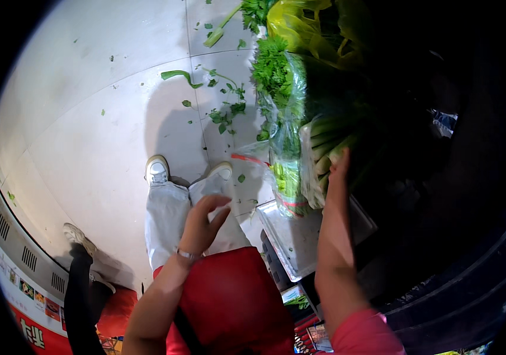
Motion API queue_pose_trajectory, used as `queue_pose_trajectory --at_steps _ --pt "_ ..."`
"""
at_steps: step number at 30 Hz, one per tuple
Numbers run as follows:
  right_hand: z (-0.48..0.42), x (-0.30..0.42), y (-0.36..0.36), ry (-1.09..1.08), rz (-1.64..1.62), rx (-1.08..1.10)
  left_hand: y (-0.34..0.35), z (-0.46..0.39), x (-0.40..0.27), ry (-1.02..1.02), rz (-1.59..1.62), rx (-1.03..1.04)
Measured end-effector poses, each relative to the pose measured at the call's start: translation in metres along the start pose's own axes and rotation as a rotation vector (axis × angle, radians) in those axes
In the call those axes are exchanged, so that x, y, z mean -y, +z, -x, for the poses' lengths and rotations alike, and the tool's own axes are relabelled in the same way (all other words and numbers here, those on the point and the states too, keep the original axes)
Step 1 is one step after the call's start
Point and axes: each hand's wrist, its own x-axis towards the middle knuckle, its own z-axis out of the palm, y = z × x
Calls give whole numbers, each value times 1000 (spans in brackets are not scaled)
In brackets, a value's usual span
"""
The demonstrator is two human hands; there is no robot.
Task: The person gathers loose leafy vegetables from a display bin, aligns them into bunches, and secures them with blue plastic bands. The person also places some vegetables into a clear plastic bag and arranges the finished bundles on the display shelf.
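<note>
My left hand hangs in front of the red apron, its fingers loosely curved and apart, with nothing in it. My right hand reaches out to a bunch of pale green stalk vegetables, partly wrapped in clear plastic. It touches the stalks, but shadow hides most of the fingers, so their grip cannot be made out. Just left of that bunch lies leafy celery in a clear plastic sleeve, bound with red bands near its base. Its leafy end points away from me.
A metal tray-like platform is under the celery's base. Beyond the celery is a yellow plastic bag. Loose leaves and a cut stalk litter the tiled floor. Another person's dark-clothed leg stands at lower left, beside a vented cabinet.
</note>
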Motion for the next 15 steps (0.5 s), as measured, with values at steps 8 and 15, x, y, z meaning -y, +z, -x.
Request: queue_pose_trajectory --at_steps 8,15 --pt "329 37 -53 -341 261 391 81 -85 -75 -494 560 698" --pt "138 22 -86 -598 412 15 -10 -18 -54 -500 724 147"
